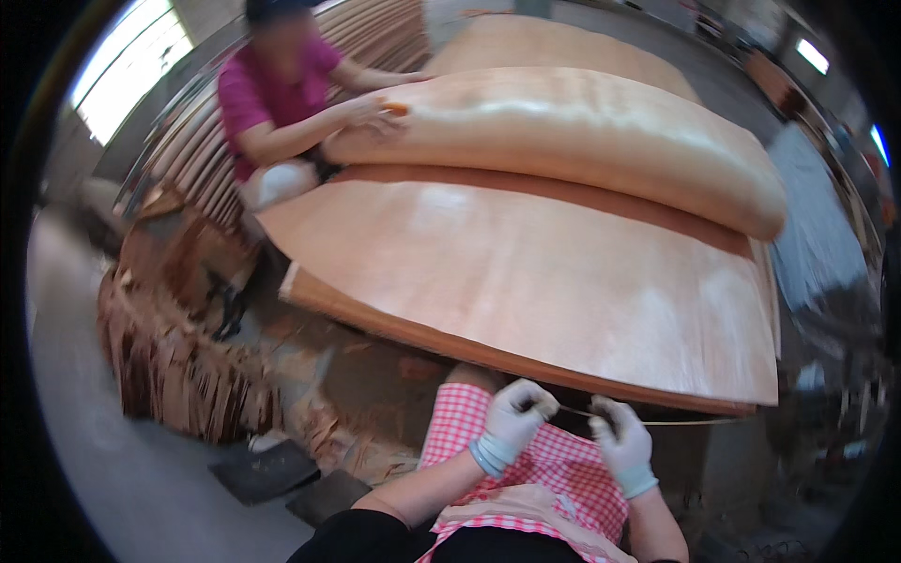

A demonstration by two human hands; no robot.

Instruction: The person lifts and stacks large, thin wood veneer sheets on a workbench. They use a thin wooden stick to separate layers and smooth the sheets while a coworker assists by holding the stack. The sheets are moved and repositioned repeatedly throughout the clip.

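Observation:
In front of my lap, my left hand, in a white glove, is closed on one end of a thin pale strand. My gloved right hand pinches the other end, and a light length runs past it to the right. Whether it is string, tape or a wood sliver cannot be made out. Both hands are just below the near edge of a stack of thin wood veneer sheets. The top sheet is curled back into a large roll across the stack.
A co-worker in a magenta shirt leans on the roll from the far left, with a small orange object at one hand. Torn veneer scraps are heaped at left. Grey-blue sheeting lies at right. Dark pads rest on the floor.

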